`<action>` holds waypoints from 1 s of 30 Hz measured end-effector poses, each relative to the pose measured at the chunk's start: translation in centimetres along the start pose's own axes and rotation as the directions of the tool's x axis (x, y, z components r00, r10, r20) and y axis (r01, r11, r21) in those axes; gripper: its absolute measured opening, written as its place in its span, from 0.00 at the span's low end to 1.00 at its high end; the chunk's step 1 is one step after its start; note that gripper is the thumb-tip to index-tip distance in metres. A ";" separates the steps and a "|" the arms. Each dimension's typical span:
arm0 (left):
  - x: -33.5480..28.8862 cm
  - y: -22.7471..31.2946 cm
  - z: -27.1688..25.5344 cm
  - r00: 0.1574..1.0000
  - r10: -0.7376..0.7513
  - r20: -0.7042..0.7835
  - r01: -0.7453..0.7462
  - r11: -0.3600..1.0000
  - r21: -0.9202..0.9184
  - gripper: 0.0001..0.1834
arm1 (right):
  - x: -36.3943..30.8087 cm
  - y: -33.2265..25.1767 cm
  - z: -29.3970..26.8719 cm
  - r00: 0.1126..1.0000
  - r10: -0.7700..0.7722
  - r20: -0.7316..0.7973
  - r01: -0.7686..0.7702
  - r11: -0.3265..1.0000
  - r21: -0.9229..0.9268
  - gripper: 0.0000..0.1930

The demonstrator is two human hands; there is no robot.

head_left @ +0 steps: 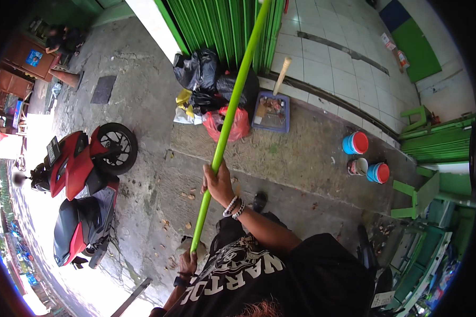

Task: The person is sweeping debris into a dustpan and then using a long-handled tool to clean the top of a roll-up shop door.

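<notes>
A long bright green pole (230,112) slants from low in front of my body up past the top edge of the head view; its far end is cut off. My right hand (219,182), with beaded bracelets on the wrist, is closed round the pole partway along. Lower down, my left hand (188,262) grips it near its bottom end, a dark band on that wrist. Beyond the right hand, the pole passes in front of a red plastic bag (232,126) and black rubbish bags (198,70). A blue tray (270,129) of litter, with a wooden handle (282,75), lies right of them.
A red and black motorbike (74,169) stands at the left. Two blue buckets with red tops (358,142) and a dirty can (357,167) are at the right, near a green stool (413,198). A green shutter (211,26) and a tiled floor (322,58) lie ahead. Another person (63,39) is far left.
</notes>
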State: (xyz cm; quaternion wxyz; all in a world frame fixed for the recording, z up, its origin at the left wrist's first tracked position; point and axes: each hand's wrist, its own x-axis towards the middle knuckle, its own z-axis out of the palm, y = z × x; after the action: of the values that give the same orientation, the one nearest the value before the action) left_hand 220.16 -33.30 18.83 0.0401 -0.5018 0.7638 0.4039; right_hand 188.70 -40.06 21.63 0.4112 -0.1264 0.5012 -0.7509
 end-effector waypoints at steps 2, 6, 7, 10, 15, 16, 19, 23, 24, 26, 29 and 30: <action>2.8 -2.0 0.7 0.998 0.063 -0.021 -0.064 0.997 -0.053 0.21 | 1.6 -3.1 1.4 0.996 -0.088 0.026 0.090 0.992 -0.084 0.18; 5.1 -3.6 1.8 0.998 0.004 -0.059 -0.011 0.994 -0.107 0.19 | 4.3 -2.2 3.0 0.989 -0.151 -0.010 0.148 0.979 -0.142 0.10; 5.6 -2.9 1.8 0.998 0.020 -0.066 -0.028 0.993 -0.117 0.19 | 5.4 0.3 1.7 0.986 -0.168 -0.005 0.165 0.974 -0.152 0.10; 2.4 -2.8 3.0 0.955 0.250 -0.160 -0.169 0.902 0.398 0.18 | 7.7 15.8 -9.3 0.969 0.086 -0.233 -0.101 0.993 -0.055 0.15; -4.6 -9.3 1.8 0.994 -0.081 -0.071 0.095 0.970 0.224 0.16 | -5.6 11.1 -0.4 0.971 0.133 -0.197 -0.191 0.931 -0.311 0.25; -4.6 -13.9 3.1 0.963 0.142 -0.229 -0.079 0.962 0.262 0.17 | -5.2 8.8 2.1 0.994 0.041 -0.106 -0.073 0.945 -0.318 0.25; 4.0 -8.5 0.9 0.981 0.183 -0.065 -0.183 0.983 0.007 0.16 | 0.6 0.6 5.2 0.997 -0.071 -0.007 0.065 0.949 -0.307 0.18; 11.6 -2.9 0.2 0.995 0.101 -0.022 -0.103 0.954 -0.281 0.19 | 8.2 -1.4 5.4 0.972 -0.236 0.013 0.228 0.920 -0.318 0.18; 11.8 -2.4 -0.1 0.998 0.061 0.023 -0.053 0.966 -0.254 0.20 | 9.3 0.0 5.0 0.972 -0.232 -0.041 0.201 0.908 -0.368 0.16; 12.5 -3.5 0.9 0.986 0.130 -0.100 -0.139 0.986 -0.092 0.21 | 10.5 4.6 3.6 0.971 -0.187 -0.151 0.129 0.936 -0.329 0.14; 12.6 -5.0 1.0 0.999 0.026 -0.030 -0.027 0.999 -0.034 0.21 | 13.3 12.1 -0.9 0.962 -0.048 -0.267 -0.028 0.961 -0.274 0.15; 12.1 -5.1 0.4 0.999 0.009 -0.040 -0.007 0.999 0.047 0.21 | 12.6 14.0 -1.3 0.941 0.088 -0.326 -0.165 0.963 -0.215 0.16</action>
State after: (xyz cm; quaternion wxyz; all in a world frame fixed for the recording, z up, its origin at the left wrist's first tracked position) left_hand 218.09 -42.78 9.99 0.0346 -0.5056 0.7758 0.3759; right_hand 186.88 -50.83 6.21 0.3558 -0.0213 0.6538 -0.6675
